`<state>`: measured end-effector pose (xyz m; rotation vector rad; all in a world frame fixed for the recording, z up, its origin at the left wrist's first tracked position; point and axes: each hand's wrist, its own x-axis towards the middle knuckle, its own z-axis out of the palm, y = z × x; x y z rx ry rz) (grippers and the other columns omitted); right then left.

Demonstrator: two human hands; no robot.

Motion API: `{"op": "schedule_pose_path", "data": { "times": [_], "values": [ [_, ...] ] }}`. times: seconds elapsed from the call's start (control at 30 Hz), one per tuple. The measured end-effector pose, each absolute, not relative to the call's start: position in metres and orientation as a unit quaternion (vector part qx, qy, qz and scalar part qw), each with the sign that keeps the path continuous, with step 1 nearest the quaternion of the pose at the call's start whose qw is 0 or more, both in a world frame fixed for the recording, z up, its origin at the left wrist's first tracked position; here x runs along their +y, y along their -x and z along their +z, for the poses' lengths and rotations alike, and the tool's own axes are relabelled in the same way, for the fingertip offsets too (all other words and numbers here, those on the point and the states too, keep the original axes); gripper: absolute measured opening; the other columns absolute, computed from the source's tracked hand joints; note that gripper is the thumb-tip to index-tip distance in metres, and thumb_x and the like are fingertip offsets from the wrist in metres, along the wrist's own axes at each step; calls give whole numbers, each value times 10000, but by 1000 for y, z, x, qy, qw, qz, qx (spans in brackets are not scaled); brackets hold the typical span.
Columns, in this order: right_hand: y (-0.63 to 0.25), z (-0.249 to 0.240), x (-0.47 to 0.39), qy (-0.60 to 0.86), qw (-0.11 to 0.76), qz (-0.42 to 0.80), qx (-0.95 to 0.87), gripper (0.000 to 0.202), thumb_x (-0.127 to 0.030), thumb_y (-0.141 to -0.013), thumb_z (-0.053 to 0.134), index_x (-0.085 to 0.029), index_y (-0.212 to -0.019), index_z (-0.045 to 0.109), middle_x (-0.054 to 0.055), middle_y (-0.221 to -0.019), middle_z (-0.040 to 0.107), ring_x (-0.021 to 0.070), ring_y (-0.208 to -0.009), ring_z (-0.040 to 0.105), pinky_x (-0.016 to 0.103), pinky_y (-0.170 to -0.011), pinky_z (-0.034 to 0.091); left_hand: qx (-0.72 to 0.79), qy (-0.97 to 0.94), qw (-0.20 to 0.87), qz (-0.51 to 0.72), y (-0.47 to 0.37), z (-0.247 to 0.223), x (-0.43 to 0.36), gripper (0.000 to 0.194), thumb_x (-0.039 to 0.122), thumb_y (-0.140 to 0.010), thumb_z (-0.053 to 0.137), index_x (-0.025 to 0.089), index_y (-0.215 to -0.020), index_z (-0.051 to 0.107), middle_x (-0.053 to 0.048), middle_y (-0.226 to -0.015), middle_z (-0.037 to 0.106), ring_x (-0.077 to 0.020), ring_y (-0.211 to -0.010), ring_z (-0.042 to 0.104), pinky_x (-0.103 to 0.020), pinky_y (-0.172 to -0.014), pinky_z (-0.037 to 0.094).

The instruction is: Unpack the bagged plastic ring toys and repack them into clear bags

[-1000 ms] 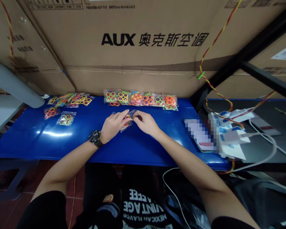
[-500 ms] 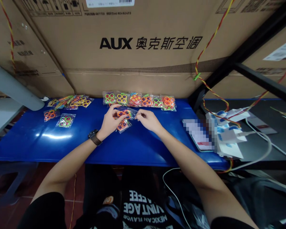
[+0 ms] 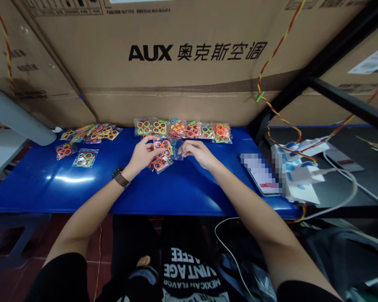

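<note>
Between my hands is a clear plastic packet [image 3: 166, 145] with orange ring-shaped pieces inside. My left hand [image 3: 141, 156], wearing a dark watch on its wrist, grips the packet's left side with thumb and fingers. At the packet's clear right end, my right hand [image 3: 195, 152] has its thumb and fingers pinched on the plastic edge. Just below, another packet with orange rings [image 3: 161, 164] lies on the blue tabletop [image 3: 176, 193], partly covered by the held one. Behind my hands, a row of similar packets [image 3: 193, 129] lies along the cardboard box.
More packets [image 3: 105, 132] are heaped at the back left, with a green-ringed packet [image 3: 85, 158] in front. A phone [image 3: 261, 174] lies at the right beside white plugs and cables [image 3: 305, 172]. A large cardboard box [image 3: 189, 79] stands behind; a grey post [image 3: 19, 113] is at left.
The held packet has tipped so its rings face me more fully, and its clear end now shows by my right hand. My left hand has shifted slightly left. The camera view moved slightly.
</note>
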<state>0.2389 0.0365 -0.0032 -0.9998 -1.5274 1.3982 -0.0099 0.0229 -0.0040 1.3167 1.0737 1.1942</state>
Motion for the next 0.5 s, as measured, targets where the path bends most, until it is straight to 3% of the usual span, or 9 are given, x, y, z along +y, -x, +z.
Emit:
{"op": "schedule_pose_path", "data": {
  "times": [0.17,0.27,0.37,0.5],
  "values": [
    [-247,-6,42,400,395,565,-604,120,-320,-787,616,-236,-706,587,30,-841,720,169,-754,619,331,-730,521,449,-526,558,458,11,0,22,515,287,-722,947,173,-1167,715,-81,-1012,802,-203,-873,766,-352,-833,623],
    [-246,-12,45,420,406,476,-658,185,-358,-822,657,-248,-748,527,23,-837,676,177,-753,598,366,-751,524,458,-511,564,460,10,0,21,431,288,-732,940,157,-1091,741,-84,-1022,799,-179,-874,757,-333,-840,618],
    [-242,-11,40,413,462,333,-710,261,-365,-829,732,-260,-830,493,60,-1077,682,207,-892,621,392,-795,540,465,-493,572,463,8,-1,21,382,280,-729,946,154,-1022,737,-81,-1005,794,-167,-849,756,-312,-786,629],
    [-241,1,29,386,441,237,-775,107,-336,-927,688,-275,-987,624,100,-1394,604,285,-1227,614,474,-970,560,458,-490,580,462,7,-3,19,351,281,-747,940,172,-990,711,-78,-975,777,-191,-790,763,-323,-641,651]
  ]
}}
